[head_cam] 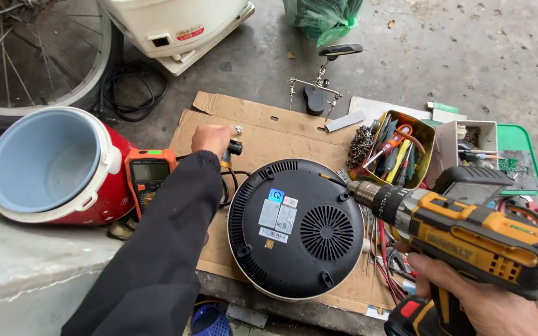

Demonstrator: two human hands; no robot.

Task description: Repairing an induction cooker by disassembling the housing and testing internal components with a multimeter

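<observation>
Two hands working over cardboard (263, 121) at frame centre. Right hand (474, 298), lower right, gripping a yellow-and-black drill (468, 233), fingers wrapping its handle, bit (332, 180) pointing left and touching the upper right rim of a round black cooker base (297, 227) lying underside up, vent grille facing the camera. Left hand (213, 138), in a dark sleeve (163, 249), reaching to upper centre, fingers curling closed around a small black plug (235, 148), something small and silvery showing just above it; cord (231, 180) trailing down toward the base. Sitting just left of the sleeve, an orange meter (149, 177). Lying open at left, a red cooker (51, 165) with pale blue inside. Standing at upper right of the base, a tin (400, 149) crammed with screwdrivers. Resting at upper centre on concrete, a clip stand (316, 87)
</observation>
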